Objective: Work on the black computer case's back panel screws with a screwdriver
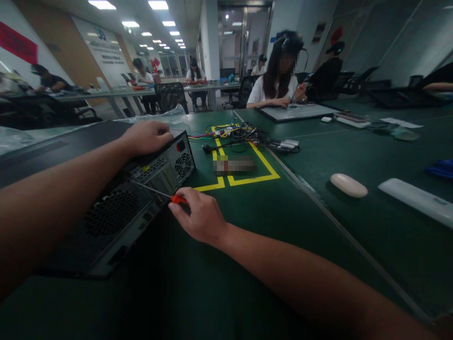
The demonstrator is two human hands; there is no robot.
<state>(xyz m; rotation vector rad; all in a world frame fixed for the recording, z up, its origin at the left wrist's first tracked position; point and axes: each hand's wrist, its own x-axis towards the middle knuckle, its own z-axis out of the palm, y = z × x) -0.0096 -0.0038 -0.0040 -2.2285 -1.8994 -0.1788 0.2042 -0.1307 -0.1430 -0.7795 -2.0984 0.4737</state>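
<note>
A black desktop computer case [116, 208] lies at the left, its rear panel facing me at an angle. Across its upper side rests my left hand [150, 137], fingers bent and holding the case near the rear edge. My right hand [200, 212] is closed round the orange handle of a screwdriver [155, 191]. The thin shaft points left to the rear panel, close to the expansion slots; whether its tip touches a screw is too small to tell. A round fan grille [183, 164] and a red switch show on the far part of that panel.
Yellow tape [253, 180] marks the green table, with a blurred-out object [235, 166] on it. A bundle of cables [247, 134] lies behind. To the right are a pale oval mouse-like object [348, 185] and a white bar [417, 198]. A person works opposite at a flat panel [299, 112].
</note>
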